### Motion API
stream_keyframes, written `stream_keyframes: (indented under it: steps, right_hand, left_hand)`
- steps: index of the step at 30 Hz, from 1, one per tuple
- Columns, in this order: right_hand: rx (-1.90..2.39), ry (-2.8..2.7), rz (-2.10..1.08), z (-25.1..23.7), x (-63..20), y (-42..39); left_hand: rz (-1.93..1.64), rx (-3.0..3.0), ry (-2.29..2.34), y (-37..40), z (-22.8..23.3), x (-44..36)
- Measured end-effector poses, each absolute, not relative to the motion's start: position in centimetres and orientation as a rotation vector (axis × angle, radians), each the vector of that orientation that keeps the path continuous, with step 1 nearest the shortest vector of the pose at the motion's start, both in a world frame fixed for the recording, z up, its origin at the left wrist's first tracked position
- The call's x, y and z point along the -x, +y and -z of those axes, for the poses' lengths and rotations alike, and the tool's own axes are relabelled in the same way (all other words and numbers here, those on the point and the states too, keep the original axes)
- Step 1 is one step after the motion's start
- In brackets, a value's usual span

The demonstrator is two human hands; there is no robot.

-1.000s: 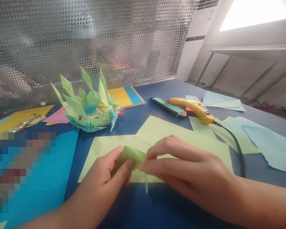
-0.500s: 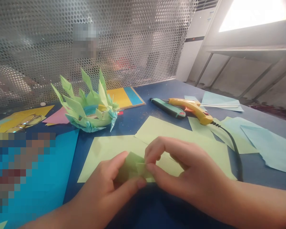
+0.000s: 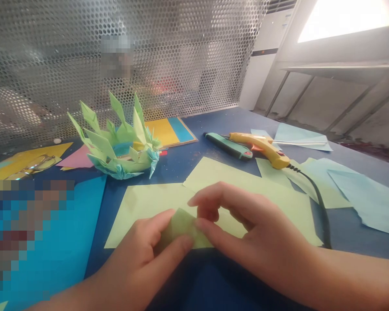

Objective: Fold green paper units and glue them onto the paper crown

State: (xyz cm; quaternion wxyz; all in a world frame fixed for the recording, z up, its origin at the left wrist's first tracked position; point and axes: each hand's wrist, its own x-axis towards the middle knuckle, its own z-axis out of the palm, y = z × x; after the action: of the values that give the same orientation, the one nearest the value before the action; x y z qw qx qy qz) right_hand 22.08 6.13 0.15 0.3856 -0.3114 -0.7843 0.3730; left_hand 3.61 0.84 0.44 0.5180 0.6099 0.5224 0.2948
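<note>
A small folded piece of green paper is pinched in my left hand, thumb in front and fingers behind it. My right hand is at the paper's right side. Its thumb tip touches the edge, while the index finger is raised apart from the thumb and the other fingers curl loosely. Beneath both hands lie pale green paper sheets. Farther back on the left stands a ring of folded green and light-blue paper, with pointed pieces sticking up.
A yellow glue gun with a black cord lies beside a green-and-black cutter. Light-blue paper spreads at right. A blue sheet, eyeglasses and a blurred-out area are at left. A perforated metal panel bounds the back.
My right index finger has lifted away from its pinch with the thumb. The small flap it held now lies against the folded paper, and my left thumb has shifted slightly up and left.
</note>
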Motion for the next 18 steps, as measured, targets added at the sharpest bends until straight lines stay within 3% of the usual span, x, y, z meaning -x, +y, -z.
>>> stream_keyframes:
  steps: [10,18]
  right_hand:
    - [0.815,-2.149,-0.915,-0.81,-22.18,5.9]
    - [0.737,-2.21,-0.966,-0.46,-22.31,5.77]
  left_hand:
    - [-0.534,-1.684,1.287,0.72,0.0,-3.24]
    - [-0.622,-1.622,1.254,0.56,-0.06,-3.49]
